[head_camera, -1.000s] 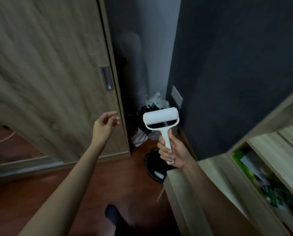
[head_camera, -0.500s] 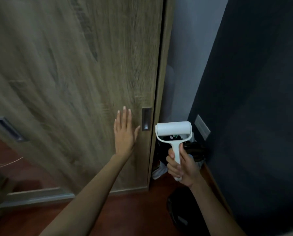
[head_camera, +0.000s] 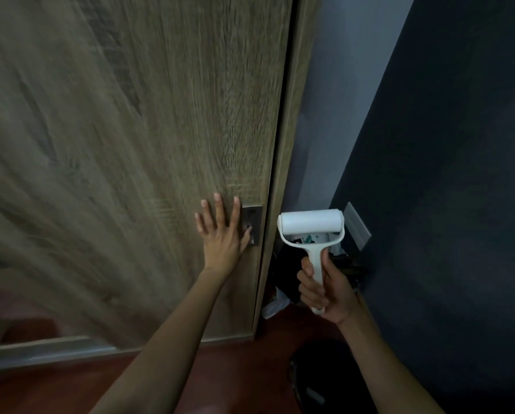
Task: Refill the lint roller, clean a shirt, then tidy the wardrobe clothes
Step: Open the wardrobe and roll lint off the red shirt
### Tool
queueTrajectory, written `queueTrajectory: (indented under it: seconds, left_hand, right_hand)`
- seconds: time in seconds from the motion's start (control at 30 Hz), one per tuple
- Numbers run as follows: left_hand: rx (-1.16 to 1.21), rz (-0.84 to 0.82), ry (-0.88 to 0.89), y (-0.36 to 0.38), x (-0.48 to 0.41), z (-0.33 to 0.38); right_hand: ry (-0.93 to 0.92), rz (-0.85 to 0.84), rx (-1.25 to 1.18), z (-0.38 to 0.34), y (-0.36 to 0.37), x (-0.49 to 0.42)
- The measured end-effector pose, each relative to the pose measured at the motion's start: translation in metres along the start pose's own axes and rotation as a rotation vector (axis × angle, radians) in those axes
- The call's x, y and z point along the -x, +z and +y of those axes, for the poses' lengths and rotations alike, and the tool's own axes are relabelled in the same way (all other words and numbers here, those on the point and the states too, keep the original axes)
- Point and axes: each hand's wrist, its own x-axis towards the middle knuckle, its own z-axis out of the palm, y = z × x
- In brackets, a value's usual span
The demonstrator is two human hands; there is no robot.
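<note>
Grips the lint roller (head_camera: 311, 231) by its white handle with the right hand (head_camera: 325, 286), fingers wrapped round, thumb laid up the stem. Holds it upright, clean white roll level on top, in front of the narrow gap between the wardrobe door (head_camera: 130, 144) and the dark wall (head_camera: 444, 174). Lays the left hand (head_camera: 220, 237) flat on the wood-grain door, fingers straight and spread, holding nothing, thumb tip over the recessed metal pull (head_camera: 254, 222) near the door's right edge. Behind the roller, on the wall, a pale plate (head_camera: 356, 227); in the gap, blurred clutter (head_camera: 275, 306); below, red-brown floor (head_camera: 235, 369) with a dark round thing (head_camera: 319, 383)
</note>
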Motion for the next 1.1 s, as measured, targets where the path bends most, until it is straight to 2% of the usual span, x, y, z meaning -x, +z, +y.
queueTrajectory:
  seconds: [0.17, 0.4, 1.1]
  left_hand:
    - [-0.024, 0.032, 0.023, 0.0, 0.002, -0.011]
    - [-0.089, 0.014, 0.01, -0.016, 0.009, -0.062]
    - [-0.209, -0.023, -0.041, -0.103, 0.032, -0.303]
  right_hand:
    - [0.057, 0.035, 0.082, -0.001, -0.002, -0.013]
    - [0.109, -0.072, 0.076, 0.016, 0.01, -0.042]
    - [0.185, -0.305, 0.063, 0.128, 0.076, -0.218]
